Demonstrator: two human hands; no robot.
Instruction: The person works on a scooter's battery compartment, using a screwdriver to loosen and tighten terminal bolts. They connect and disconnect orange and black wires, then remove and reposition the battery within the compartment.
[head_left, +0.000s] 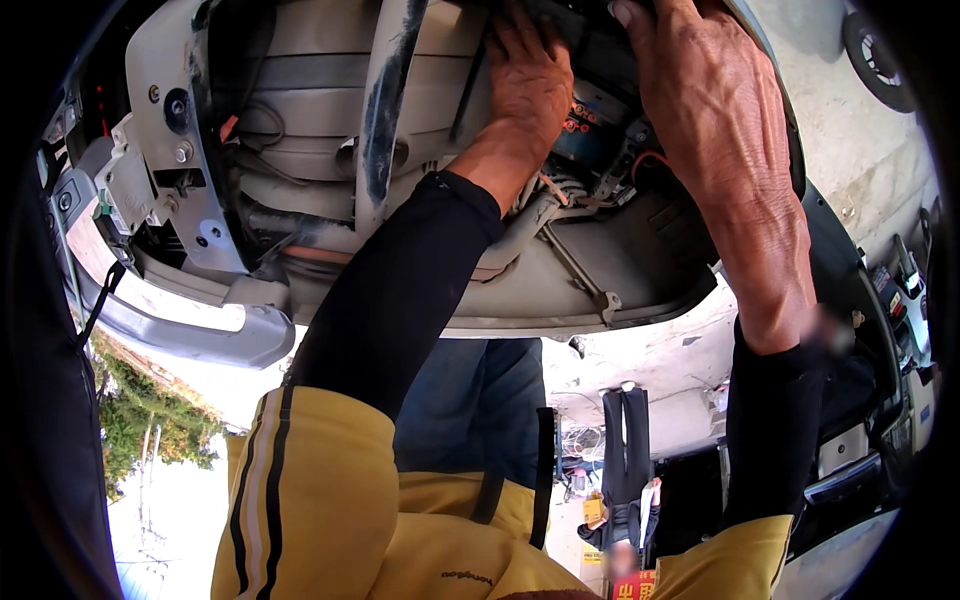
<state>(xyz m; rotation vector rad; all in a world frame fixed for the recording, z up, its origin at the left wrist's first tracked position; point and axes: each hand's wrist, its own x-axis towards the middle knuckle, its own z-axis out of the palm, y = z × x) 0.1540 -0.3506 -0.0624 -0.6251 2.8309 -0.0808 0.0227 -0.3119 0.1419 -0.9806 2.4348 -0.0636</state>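
Note:
My left hand [525, 90] reaches into the open body of a vehicle that looks like a scooter. Its fingers are stretched out and rest near a dark part at the upper edge; nothing shows in its grasp. Close by its wrist sits a dark box [580, 130] with orange-red marks, beside a bundle of cables [570, 190]. My right hand [710, 110] is over the right side of the body, its thumb apart. The other fingertips are cut off by the top of the picture, so any hold is hidden.
A scuffed metal tube [385, 110] crosses the body left of my left forearm. Further left is a bolted metal bracket [190, 150]. A grey curved bumper-like part [220, 330] sticks out below. A person in dark clothes [627, 450] and a wheel [880, 62] appear in the background.

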